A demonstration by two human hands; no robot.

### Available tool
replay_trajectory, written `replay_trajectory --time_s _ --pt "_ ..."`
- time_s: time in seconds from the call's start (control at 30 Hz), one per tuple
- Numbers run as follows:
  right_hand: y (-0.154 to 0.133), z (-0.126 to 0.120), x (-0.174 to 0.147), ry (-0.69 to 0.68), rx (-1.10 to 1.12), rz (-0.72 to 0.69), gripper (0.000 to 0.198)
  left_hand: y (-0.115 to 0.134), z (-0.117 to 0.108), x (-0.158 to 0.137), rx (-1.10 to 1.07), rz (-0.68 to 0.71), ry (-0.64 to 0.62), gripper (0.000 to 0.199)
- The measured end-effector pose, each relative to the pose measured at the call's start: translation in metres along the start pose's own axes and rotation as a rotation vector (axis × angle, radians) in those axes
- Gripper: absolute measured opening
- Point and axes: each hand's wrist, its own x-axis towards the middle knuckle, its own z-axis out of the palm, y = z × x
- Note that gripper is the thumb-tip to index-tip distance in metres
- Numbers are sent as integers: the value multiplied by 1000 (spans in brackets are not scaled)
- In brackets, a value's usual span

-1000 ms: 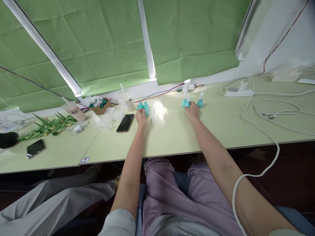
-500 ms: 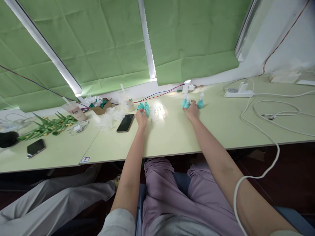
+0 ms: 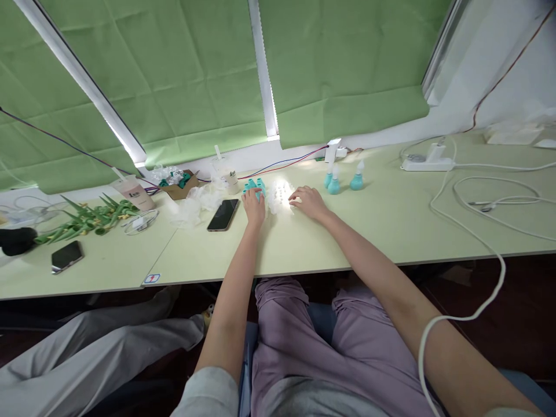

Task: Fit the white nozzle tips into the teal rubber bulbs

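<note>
Smooth plastic-looking turquoise pieces (image 3: 260,183), glossy phone screen (image 3: 223,215), matt cloth-like green blinds (image 3: 360,69), brown cardboard box (image 3: 179,191)

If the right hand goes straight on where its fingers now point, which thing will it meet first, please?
Most likely the right hand would first meet the small white pieces just to its left, though glare leaves any gap unclear.

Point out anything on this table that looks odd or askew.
A white cable hangs off the table and crosses in front of the right forearm, where it might snag; I can't tell whether they touch. The three teal bottles stand upright, and no spill shows.
</note>
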Motion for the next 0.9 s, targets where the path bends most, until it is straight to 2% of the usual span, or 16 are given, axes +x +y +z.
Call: replay_trajectory --time_s 0.1,0.33,0.47,0.53,0.6,0.67,0.77,0.83,0.9 --pt "1 1 -1 -51 2 24 15 1 0 -1 3 33 -17 13" --pt "1 -4 -2 74 102 65 24 0 2 -2 27 101 -16 13" --pt "1 0 -2 6 79 54 18 -1 3 -2 33 136 -10 16" --pt "2 1 -1 -5 135 87 13 2 2 -3 27 156 -9 17" --pt "3 0 1 10 307 182 11 8 -1 -5 12 188 -5 16" --pt "3 -3 3 0 595 276 17 18 -4 -9 -12 241 -15 14" --pt "2 -9 4 -105 984 303 32 33 -7 -15 -121 322 -115 16" --pt "2 -12 3 -160 1088 297 40 40 -7 -17 -238 310 -199 18" --pt "1 -14 2 -158 1121 308 43 44 -8 -16 -337 262 -245 18"
